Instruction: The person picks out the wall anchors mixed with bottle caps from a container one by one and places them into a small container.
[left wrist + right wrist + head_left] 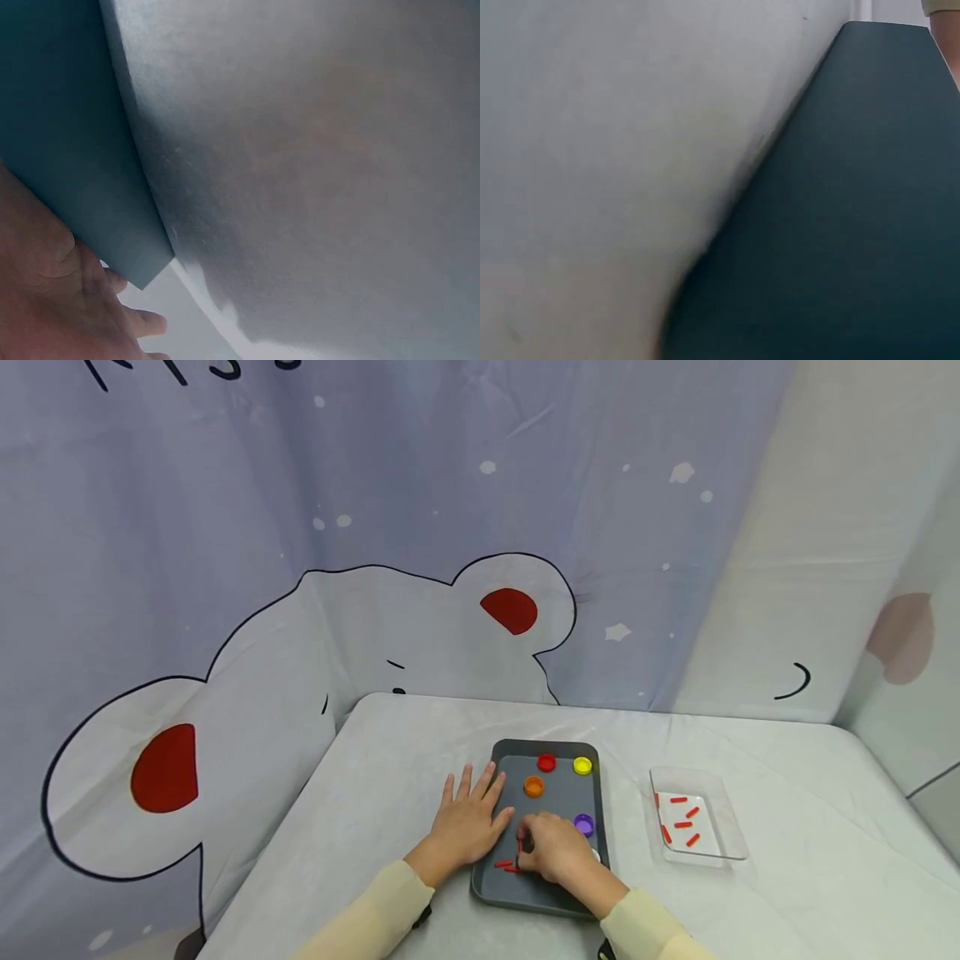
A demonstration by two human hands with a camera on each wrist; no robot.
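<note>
A grey rectangular tray (547,896) lies on the white-covered table. My left hand (467,822) rests over its left edge with the fingers straight and spread; its palm side also shows low in the left wrist view. Inside the tray, my right hand (555,847) pinches a small red stick (521,844) that stands nearly upright between thumb and fingers. Two more red sticks (503,863) lie just left of those fingertips. Toward the far end sit a red cap (547,762), a yellow cap (582,766) and an orange cap (534,787). A purple cap (583,824) is beside my right hand.
A clear plastic box (731,831) with several red sticks stands right of the tray. A white round piece (596,854) is mostly hidden by my right hand. Behind the table (420,735) hangs a printed curtain (420,485). The tray's dark side (832,202) fills much of the right wrist view.
</note>
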